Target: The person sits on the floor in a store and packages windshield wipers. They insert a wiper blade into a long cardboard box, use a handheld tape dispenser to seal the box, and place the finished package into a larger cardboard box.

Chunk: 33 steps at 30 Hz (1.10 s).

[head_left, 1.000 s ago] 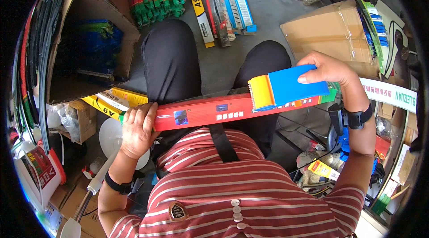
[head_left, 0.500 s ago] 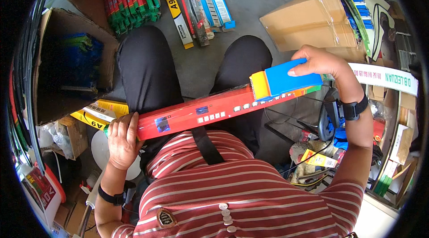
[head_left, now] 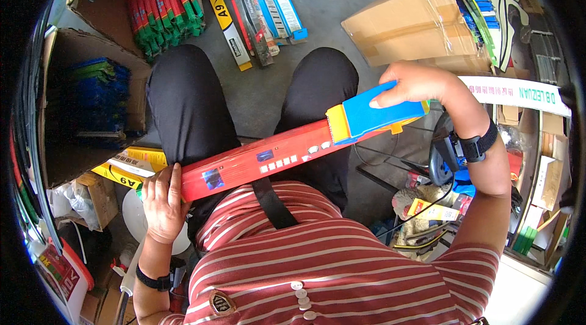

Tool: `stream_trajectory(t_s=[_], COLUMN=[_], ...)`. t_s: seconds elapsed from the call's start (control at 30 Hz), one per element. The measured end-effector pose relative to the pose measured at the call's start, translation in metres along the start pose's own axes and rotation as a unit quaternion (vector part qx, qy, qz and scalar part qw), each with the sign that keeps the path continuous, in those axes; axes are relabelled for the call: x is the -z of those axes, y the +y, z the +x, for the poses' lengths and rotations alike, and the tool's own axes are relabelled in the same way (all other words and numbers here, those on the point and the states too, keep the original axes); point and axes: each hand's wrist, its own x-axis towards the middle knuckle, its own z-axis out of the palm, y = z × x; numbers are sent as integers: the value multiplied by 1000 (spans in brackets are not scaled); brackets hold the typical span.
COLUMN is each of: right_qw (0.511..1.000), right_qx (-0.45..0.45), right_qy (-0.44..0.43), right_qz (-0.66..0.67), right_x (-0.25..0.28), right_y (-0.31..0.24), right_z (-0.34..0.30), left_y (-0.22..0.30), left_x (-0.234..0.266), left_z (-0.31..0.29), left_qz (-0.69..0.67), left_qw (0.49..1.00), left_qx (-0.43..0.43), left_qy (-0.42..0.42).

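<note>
Support the red package (head_left: 244,159), likely light and slick, beyond left fingers (head_left: 173,186) clamped on its end. Grip stiff-looking tape dispenser (head_left: 361,114) mid-body, clamped between right fingers (head_left: 386,94).

Location type: stockroom or small packing workshop. Indicators: taped cardboard box (head_left: 409,23); blue-and-white packages (head_left: 480,1) at its right; slim retail packs (head_left: 221,12) and massed red packs (head_left: 160,1) left of it.
</note>
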Motion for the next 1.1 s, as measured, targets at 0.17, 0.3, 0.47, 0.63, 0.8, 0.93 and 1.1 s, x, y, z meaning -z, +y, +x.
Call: stream_trajectory(t_s=[0.17,0.3,0.47,0.63,0.8,0.93,1.1], right_qw=[1000,999,999,998,999,999,998], right_qx=[-10,-11,-7,-8,-3,-3,-8], right_qy=[-2,7,11,15,28,32,27], right_qz=[-13,-30,-40,-60,-30,-36,-54], right_x=[-2,-4,-1,-3,-8,-8,-9], right_y=[-6,-7,-20,-18,-15,-14,-12], right_z=[3,7,10,9,8,9,9], left_y=[3,3,17,44,68,99,153], left_x=[1,4,13,24,-4,-29,-34], left_z=[0,1,10,43,82,108,145], left_qz=[5,-17,-5,-46,-67,-26,-18], left_qw=[1000,1000,1000,996,981,974,966], left_qx=[3,11,22,-55,-176,-204,-223], left_qy=[-1,-13,-10,-47,-52,-91,-129])
